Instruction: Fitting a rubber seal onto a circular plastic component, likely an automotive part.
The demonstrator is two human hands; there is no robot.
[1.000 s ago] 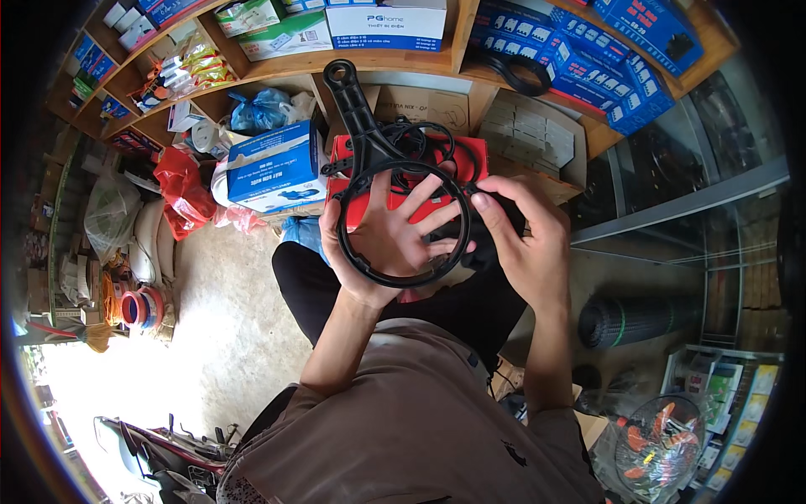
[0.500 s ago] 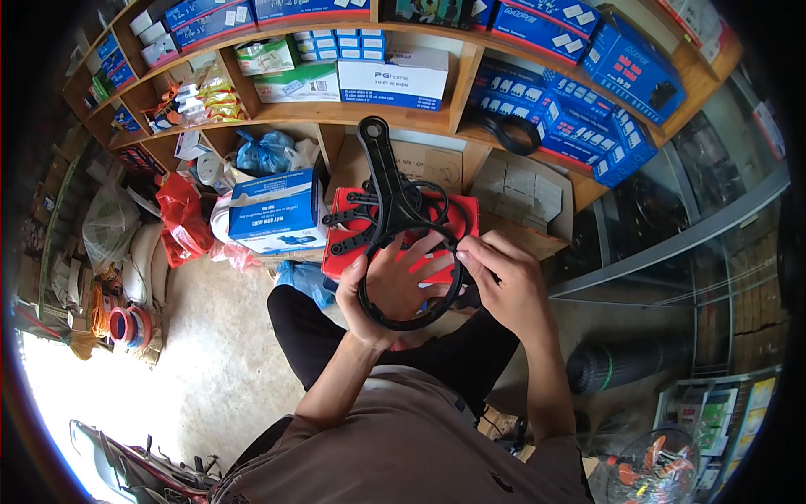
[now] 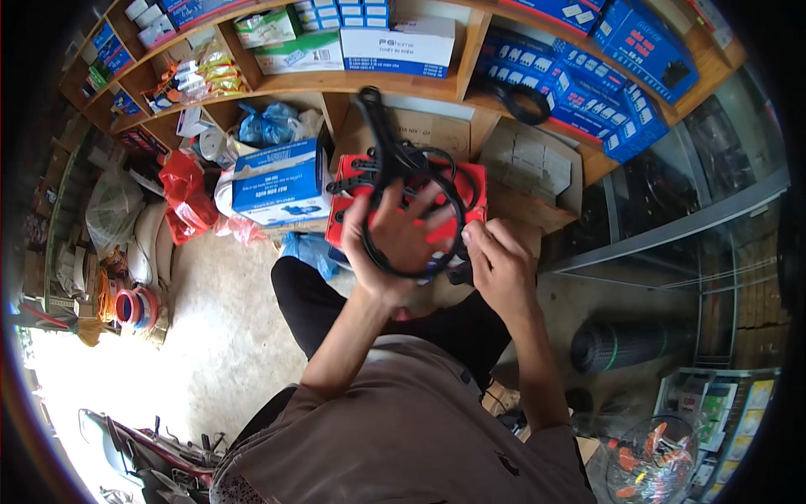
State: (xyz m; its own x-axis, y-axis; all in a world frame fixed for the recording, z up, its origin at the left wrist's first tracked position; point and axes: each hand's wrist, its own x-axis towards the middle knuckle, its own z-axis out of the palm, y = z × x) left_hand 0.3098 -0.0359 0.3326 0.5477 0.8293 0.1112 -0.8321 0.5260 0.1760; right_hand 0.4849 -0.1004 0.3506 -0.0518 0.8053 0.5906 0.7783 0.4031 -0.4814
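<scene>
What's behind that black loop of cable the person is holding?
Behind the black cable loop sits a red box, with a cardboard box further back. The left hand covers most of the red box's front.

Shop shelves and stock around a concrete floor

Wooden shelves (image 3: 395, 82) are stacked with blue boxes (image 3: 588, 76); a blue-and-white carton (image 3: 280, 182) is set beside a red plastic bag (image 3: 186, 195), and a dark mesh roll (image 3: 621, 344) is laid near a glass cabinet (image 3: 722, 244).

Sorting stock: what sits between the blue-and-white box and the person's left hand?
In the head view, the red box lies between the blue-and-white box and the left hand.
</scene>
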